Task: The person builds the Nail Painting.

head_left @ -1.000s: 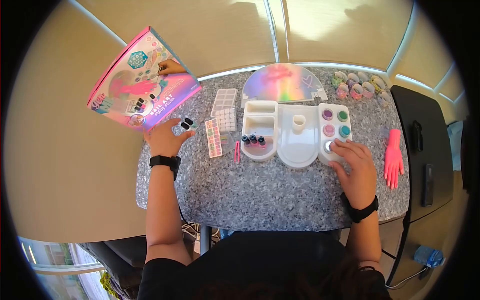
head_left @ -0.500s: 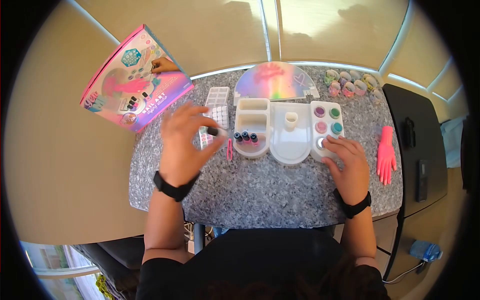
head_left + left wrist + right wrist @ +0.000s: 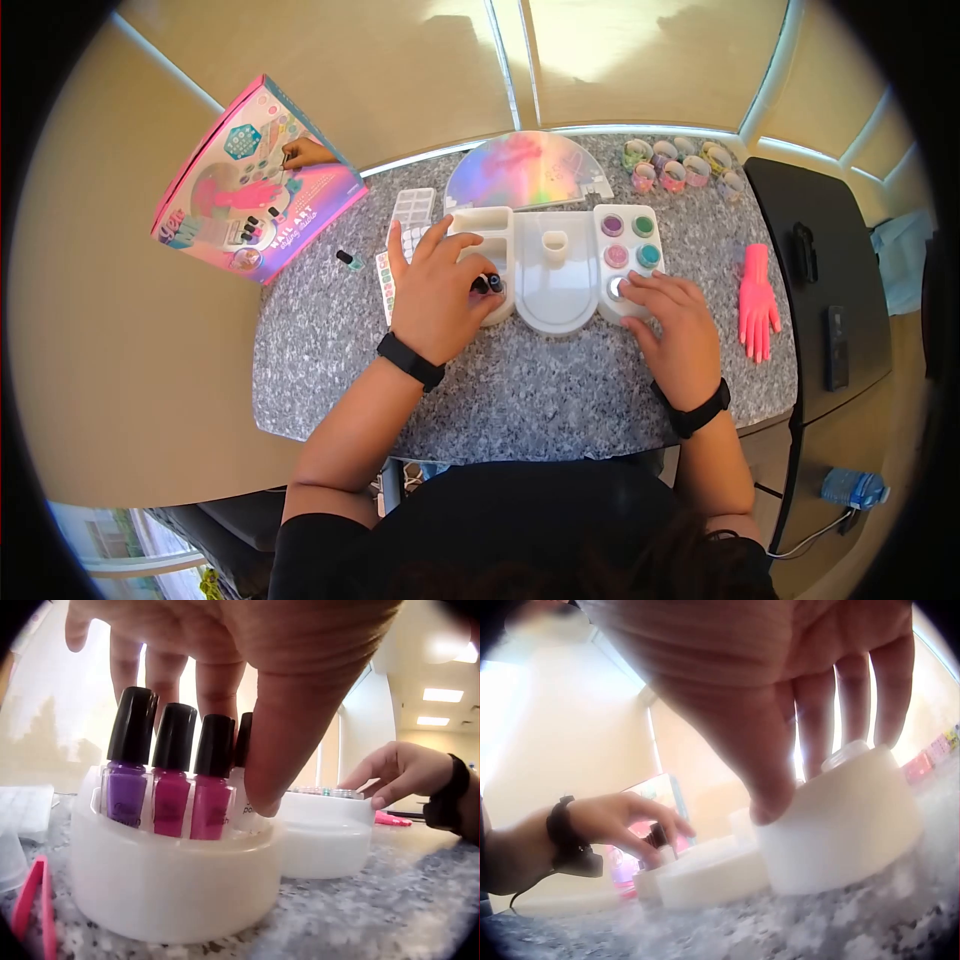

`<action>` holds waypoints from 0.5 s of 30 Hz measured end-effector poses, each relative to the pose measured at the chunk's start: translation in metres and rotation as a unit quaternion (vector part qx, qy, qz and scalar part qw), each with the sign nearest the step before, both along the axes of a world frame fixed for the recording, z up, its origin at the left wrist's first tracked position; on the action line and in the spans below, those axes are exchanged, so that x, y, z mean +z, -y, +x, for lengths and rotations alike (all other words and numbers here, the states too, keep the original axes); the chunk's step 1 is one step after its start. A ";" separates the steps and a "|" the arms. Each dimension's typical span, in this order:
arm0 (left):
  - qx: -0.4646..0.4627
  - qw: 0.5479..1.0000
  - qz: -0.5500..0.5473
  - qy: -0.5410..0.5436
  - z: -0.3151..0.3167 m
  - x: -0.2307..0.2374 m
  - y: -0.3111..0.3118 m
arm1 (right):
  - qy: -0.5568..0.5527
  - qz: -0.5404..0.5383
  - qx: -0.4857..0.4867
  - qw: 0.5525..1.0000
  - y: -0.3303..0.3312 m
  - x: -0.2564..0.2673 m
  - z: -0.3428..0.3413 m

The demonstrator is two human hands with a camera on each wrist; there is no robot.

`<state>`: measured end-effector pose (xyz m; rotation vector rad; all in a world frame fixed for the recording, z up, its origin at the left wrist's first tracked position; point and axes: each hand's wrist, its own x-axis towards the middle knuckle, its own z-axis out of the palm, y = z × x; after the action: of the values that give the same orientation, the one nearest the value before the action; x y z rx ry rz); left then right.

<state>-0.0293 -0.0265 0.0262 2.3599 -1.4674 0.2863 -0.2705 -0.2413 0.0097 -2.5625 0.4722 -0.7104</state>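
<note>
Our left hand [image 3: 436, 300] is narrowed, thumb and fingers closed on a black-capped bottle [image 3: 241, 796] at the right end of a row in the left tray section [image 3: 176, 889]. The head view shows only dark caps under this hand; the left wrist view also shows a purple bottle [image 3: 126, 796] and two pink bottles [image 3: 170, 804] standing beside the held one. Pink tweezers [image 3: 46, 900], covered by the hand from above, lie left of that section on the worktop [image 3: 540, 400].

To this hand's left we see a sticker sheet [image 3: 386, 290], then a green bottle [image 3: 349, 260] lying down, and a big box [image 3: 260, 190] farther out. Beyond its fingers is a gridded case [image 3: 413, 207].

Our right hand [image 3: 680, 330] is fairly wide, its fingers loosely bent over the right tray section [image 3: 628, 272] near a white pot [image 3: 615, 288]. The right wrist view adds the thumb touching the outer wall. Past the fingers are four coloured pots [image 3: 642, 227]; to their left is the middle tray section [image 3: 555, 295]. A pink model hand [image 3: 759, 310] lies right of our right hand.
</note>
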 end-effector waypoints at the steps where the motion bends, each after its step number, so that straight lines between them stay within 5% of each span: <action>1: 0.002 1.000 0.005 0.004 0.001 -0.001 0.001 | 0.000 0.000 -0.002 1.000 0.000 0.001 0.000; 9: 0.035 0.999 -0.015 -0.003 0.010 0.013 -0.024 | -0.007 -0.005 -0.009 1.000 -0.002 0.001 0.002; 15: 0.254 0.966 0.013 0.052 0.083 0.023 -0.091 | -0.013 -0.002 -0.010 1.000 -0.002 0.002 0.002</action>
<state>0.0541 0.0649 0.0495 2.7488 -0.8796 0.5250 -0.2689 -0.2392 0.0119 -2.5771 0.5050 -0.6851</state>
